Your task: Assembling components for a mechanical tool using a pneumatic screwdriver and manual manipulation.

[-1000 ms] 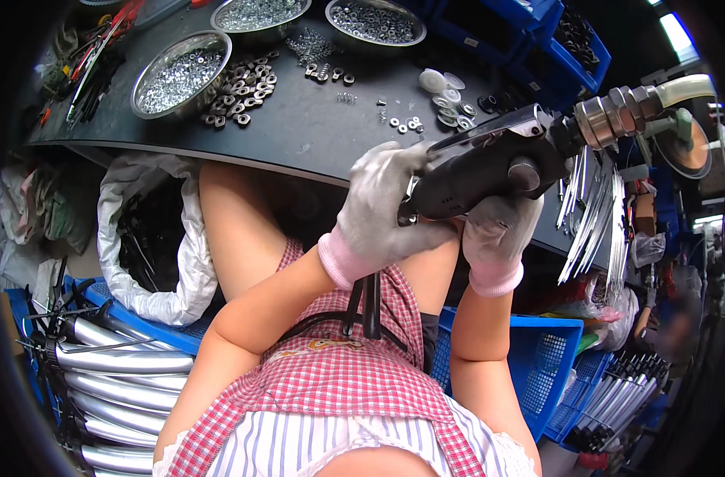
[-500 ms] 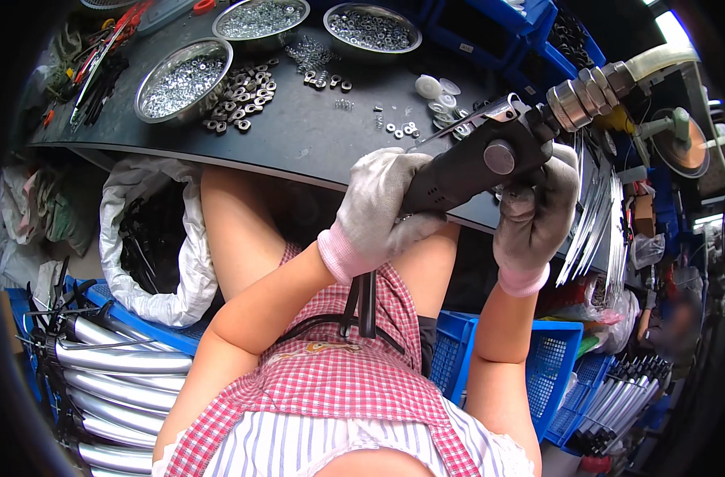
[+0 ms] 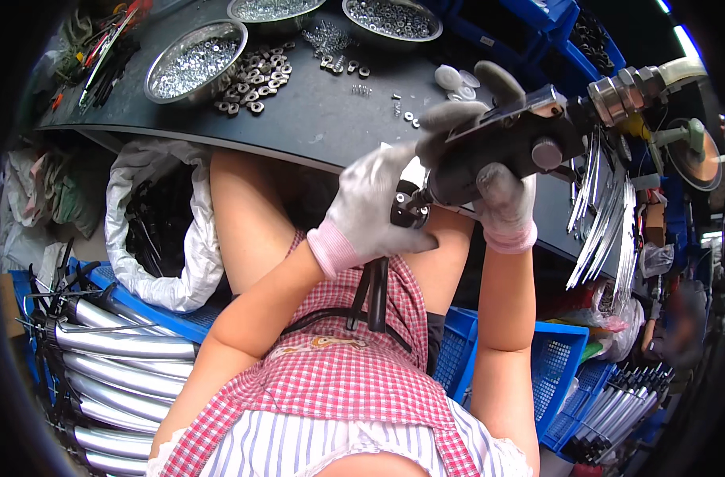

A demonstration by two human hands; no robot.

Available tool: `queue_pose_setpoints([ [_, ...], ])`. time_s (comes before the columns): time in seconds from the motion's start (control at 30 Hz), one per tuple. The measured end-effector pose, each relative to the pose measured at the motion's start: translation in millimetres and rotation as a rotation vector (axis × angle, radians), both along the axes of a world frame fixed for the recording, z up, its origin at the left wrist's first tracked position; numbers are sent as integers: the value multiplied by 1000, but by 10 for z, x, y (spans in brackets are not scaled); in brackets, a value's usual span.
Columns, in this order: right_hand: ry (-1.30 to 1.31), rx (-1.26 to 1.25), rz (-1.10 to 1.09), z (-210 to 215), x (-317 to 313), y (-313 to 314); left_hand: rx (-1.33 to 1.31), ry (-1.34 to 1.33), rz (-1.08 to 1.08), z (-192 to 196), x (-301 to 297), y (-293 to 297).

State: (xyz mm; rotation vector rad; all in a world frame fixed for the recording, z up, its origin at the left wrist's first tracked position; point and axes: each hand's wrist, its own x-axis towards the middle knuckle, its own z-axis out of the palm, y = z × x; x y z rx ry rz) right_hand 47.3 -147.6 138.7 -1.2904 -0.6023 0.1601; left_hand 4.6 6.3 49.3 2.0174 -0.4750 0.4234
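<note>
My right hand (image 3: 509,199), in a grey-white glove with a pink cuff, is closed around a black air-powered hand tool (image 3: 465,163). One of its fingers sticks up above the tool's body. A thick metal hose coupling (image 3: 628,94) joins the tool's far right end. My left hand (image 3: 366,207), gloved the same way, is closed on a black fitting (image 3: 408,210) with screw-like details. The tool's narrow tip meets the fitting or lies right beside it; I cannot tell which. Dark tubes (image 3: 377,294) hang below my left hand over the checked apron.
Metal bowls of small hardware (image 3: 195,67) stand on the dark table (image 3: 315,119), near loose nuts (image 3: 255,79) and springs. A white sack (image 3: 124,238) of black parts is below. Silver tubes (image 3: 124,362) lie at left, blue crates (image 3: 557,370) at right. Thin metal rods (image 3: 605,215) hang over the table's right side.
My right hand has shifted from the tool's rear to its body. My left hand no longer covers the tool's front; the fitting in it now shows at the tip. The view has shifted slightly.
</note>
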Motion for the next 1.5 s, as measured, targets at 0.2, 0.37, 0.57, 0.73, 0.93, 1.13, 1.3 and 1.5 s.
queue_pose_setpoints([
  [0.2, 10, 242, 181, -209, 126, 71, -299, 100, 39, -388, -23, -148],
  [0.37, -51, 174, 97, -215, 48, 75, -295, 17, 99, -496, -43, -162],
  [0.57, -211, -17, -164, -169, -80, 67, -301, -69, 108, -457, -17, -175],
  [0.73, -236, 98, -131, -192, -70, 150, -333, -29, 78, -469, -26, -174],
  [0.93, -208, 35, -226, -152, 23, 93, -249, -36, 109, -496, -33, -152],
  [1.13, -183, 117, -59, -76, -58, 238, -314, -40, 83, -527, -43, -163],
  [1.3, -204, 29, -116, -84, -67, 288, -292, -2, 114, -493, -46, -157],
  [1.5, -147, 5, -105, -30, -49, 218, -287, -38, 90, -483, -16, -158],
])
